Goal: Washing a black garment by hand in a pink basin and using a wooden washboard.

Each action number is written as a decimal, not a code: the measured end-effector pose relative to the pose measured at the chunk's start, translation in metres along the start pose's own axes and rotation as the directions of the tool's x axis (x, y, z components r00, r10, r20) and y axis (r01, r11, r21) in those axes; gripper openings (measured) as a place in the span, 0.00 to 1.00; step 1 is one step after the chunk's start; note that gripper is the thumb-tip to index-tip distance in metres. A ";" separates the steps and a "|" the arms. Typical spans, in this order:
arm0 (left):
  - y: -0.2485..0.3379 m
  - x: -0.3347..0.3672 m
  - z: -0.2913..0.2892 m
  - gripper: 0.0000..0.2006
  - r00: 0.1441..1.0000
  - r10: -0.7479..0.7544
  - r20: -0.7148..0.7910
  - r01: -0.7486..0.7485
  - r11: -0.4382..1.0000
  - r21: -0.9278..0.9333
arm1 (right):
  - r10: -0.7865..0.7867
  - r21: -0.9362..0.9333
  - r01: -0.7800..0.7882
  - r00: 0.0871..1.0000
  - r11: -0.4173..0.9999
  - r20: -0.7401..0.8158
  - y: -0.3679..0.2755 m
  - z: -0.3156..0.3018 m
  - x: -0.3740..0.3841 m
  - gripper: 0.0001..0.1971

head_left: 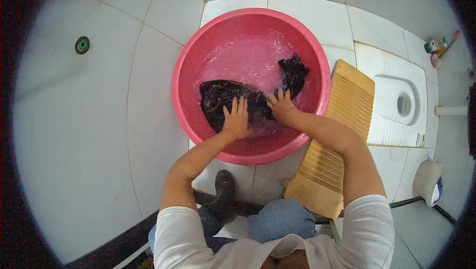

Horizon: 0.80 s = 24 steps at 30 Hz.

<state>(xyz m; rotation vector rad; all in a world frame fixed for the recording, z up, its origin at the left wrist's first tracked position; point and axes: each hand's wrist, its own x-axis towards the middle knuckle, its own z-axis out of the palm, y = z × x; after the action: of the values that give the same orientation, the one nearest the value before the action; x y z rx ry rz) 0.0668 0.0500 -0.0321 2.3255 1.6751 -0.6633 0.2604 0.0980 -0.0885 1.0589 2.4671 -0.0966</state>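
Observation:
A large pink basin (248,157) holds water and a soaked black garment (218,101), whose kind I cannot make out. My left hand (237,119) lies on the garment's middle with its fingers spread. On the cloth's right part rests my right hand (281,106), fingers also apart and pointing away from me. Neither hand is wrapped around the fabric. One end of the garment bends up toward the basin's far right side. Splashes and ripples show around the cloth.
A yellow ribbed washboard (347,100) leans along the basin's right side, under my right forearm. Beyond it is a white squat toilet (391,100). A white bin (427,181) stands at the far right, and bottles (436,46) sit in the far right corner. Tiled wall (89,120) rises on the left.

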 end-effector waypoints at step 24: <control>0.004 0.034 -0.074 0.49 0.832 0.050 -0.553 -0.423 0.703 -0.572 | 0.616 0.810 0.581 0.609 0.082 -0.499 0.056 -0.164 -0.188 0.19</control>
<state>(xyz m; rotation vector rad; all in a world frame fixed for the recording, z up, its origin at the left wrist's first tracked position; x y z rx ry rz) 0.0973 0.1078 0.0162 2.1547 1.3668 0.6020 0.3516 0.0501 0.1459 2.0269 2.9648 -2.2547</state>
